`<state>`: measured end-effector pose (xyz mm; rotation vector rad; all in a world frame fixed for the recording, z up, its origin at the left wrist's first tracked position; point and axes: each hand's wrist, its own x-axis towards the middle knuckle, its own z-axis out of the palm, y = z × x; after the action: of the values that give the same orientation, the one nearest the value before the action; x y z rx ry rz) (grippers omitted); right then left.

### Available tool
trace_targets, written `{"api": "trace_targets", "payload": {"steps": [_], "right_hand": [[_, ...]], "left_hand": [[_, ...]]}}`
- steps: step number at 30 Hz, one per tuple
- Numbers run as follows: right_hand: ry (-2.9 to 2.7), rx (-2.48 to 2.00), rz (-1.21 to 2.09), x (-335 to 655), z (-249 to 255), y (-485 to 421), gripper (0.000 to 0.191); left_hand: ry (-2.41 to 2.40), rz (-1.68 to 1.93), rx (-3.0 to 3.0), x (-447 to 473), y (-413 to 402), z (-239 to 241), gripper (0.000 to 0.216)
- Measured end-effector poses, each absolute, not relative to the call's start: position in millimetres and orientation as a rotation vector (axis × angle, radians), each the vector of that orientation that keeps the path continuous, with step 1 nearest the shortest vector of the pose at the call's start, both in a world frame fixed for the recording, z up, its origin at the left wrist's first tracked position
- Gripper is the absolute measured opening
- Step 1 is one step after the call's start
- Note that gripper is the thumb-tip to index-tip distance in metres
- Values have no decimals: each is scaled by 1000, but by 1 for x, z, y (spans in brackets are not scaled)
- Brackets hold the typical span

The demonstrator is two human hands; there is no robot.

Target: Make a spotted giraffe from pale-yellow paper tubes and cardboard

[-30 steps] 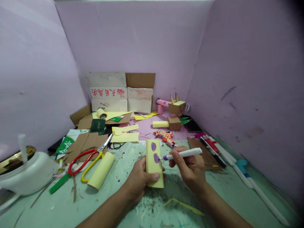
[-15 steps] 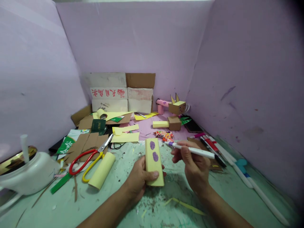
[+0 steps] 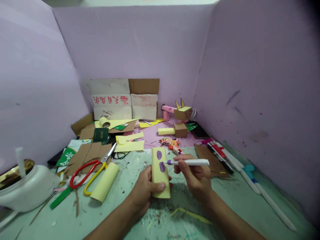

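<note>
My left hand (image 3: 145, 188) grips a pale yellow paper tube (image 3: 161, 180), flattened a little, with its thumb across the lower front. Two purple spots are drawn on the tube's upper half. In my right hand (image 3: 196, 176) is a white marker (image 3: 192, 162) with a purple tip end, held like a pen. Its tip meets the lower purple spot at the right edge. A second yellow tube (image 3: 105, 182) lies to the left, beside red-and-yellow-handled scissors (image 3: 91, 170).
A white teapot-shaped pot (image 3: 32, 186) stands at far left. Cardboard pieces (image 3: 87, 153) and yellow paper strips (image 3: 130, 145) lie behind. A cardboard animal head (image 3: 183, 113) and brown box (image 3: 180, 129) sit at the back. Several markers (image 3: 221, 153) lie along the right wall.
My right hand has moved left, bringing the marker tip from beside the tube onto its lower purple spot. My left hand still holds the tube. The whole view has shifted slightly.
</note>
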<state>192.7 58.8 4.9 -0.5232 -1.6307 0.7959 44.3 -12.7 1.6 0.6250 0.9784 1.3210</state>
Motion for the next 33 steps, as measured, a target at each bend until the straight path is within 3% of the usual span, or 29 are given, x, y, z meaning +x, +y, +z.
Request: {"api": "trace_targets", "payload": {"steps": [22, 27, 33], "right_hand": [[-1547, -515, 863, 191, 8, 57, 18], [-1187, -651, 1146, 184, 9, 62, 26], [-1029, -614, 1858, 175, 9, 64, 51]], "left_hand": [[979, 1318, 629, 44, -13, 3, 63], [968, 1342, 577, 44, -14, 8, 59], [838, 1196, 604, 45, -16, 12, 59]]}}
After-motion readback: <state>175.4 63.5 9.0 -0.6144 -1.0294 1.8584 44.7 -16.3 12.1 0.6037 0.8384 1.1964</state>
